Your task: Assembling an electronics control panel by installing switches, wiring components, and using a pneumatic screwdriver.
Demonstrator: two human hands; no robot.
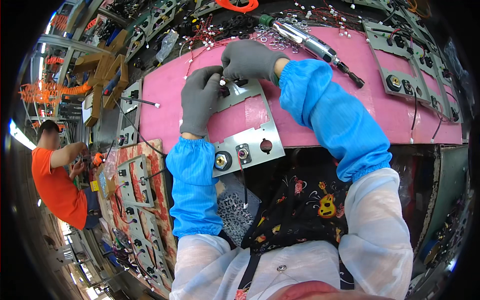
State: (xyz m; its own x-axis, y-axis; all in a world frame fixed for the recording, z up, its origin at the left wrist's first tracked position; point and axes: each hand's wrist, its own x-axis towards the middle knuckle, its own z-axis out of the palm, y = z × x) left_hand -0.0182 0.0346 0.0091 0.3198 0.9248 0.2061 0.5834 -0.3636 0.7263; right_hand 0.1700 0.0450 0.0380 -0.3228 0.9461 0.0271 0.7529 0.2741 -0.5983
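Observation:
A bare metal panel (255,145) with large cut-outs lies at the near edge of the pink work surface, slightly overhanging it. Fitted in its near end are a round black-rimmed brass fitting (222,160) and a smaller socket (243,153) with a dangling black lead (245,192). My left hand (199,97), in a grey glove, is closed at the panel's far left corner, beside a small white connector (222,82). My right hand (252,60), also gloved, is closed just beyond the far edge, its fingertips meeting the left ones. What the fingers pinch is hidden.
A power screwdriver (312,45) lies far right of my hands. Washers (280,37) and red-wired connectors (325,15) are scattered at the back. Assembled panels (400,67) stand right; more panels (135,180) lie left. A person in orange (60,175) works at far left.

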